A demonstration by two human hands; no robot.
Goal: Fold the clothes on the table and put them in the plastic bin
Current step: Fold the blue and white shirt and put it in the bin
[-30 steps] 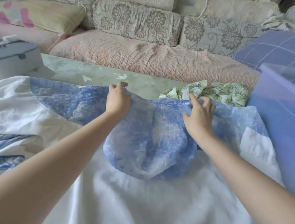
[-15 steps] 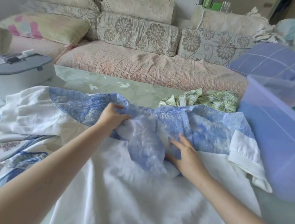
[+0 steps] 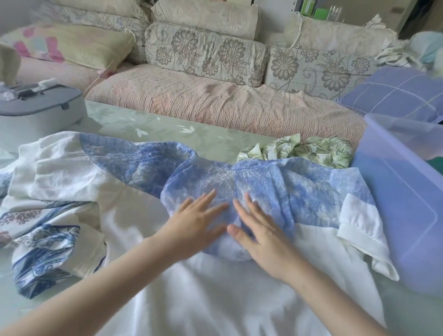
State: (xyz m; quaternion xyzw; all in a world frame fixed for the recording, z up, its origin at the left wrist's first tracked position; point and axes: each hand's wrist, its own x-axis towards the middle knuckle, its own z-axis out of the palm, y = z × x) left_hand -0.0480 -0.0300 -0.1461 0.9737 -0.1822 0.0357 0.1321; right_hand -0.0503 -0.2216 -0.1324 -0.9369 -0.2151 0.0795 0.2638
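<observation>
A white garment with a blue printed yoke (image 3: 306, 193) lies spread flat over the table. My left hand (image 3: 197, 227) and my right hand (image 3: 260, 234) rest palm-down, side by side, on a sheer blue flap (image 3: 203, 177) folded down at the garment's middle. Both hands are flat with fingers apart and grip nothing. A crumpled blue-and-white patterned cloth (image 3: 42, 244) lies at the left. A green leafy garment (image 3: 309, 149) is bunched behind the yoke. The translucent purple plastic bin (image 3: 408, 198) stands at the right, with dark green cloth inside.
A grey lidded case (image 3: 31, 115) sits on the table's far left. The pale green table top (image 3: 165, 129) shows behind the clothes. A sofa with floral cushions (image 3: 205, 52) runs along the far side, with a purple checked pillow (image 3: 406, 92) at the right.
Both hands let go of the garment's neckline and came toward me. They now press flat on the folded-down blue flap.
</observation>
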